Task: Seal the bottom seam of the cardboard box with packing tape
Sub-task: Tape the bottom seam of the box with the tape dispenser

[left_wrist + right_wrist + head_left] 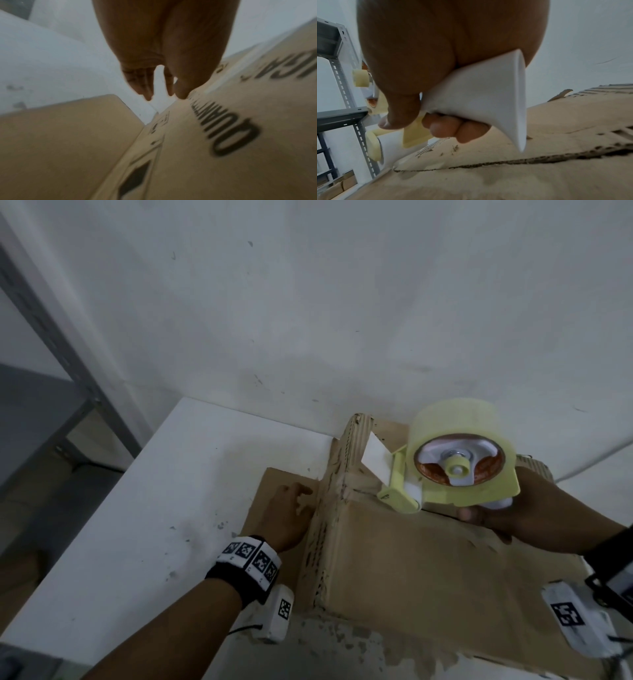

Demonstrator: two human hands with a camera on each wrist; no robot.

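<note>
A worn cardboard box lies on the white table with its flaps up and a ragged seam running across the top. My right hand grips the white handle of a pale yellow tape dispenser that carries a roll of clear tape. The dispenser's front roller sits on the box top near the far left corner. My left hand presses with straight fingers against the box's printed left side, over a flap lying flat on the table.
A white wall stands right behind the box. A grey metal shelving rack is at the left, beyond the table's edge, with cardboard on a low shelf. A thin cable runs along the wall at right.
</note>
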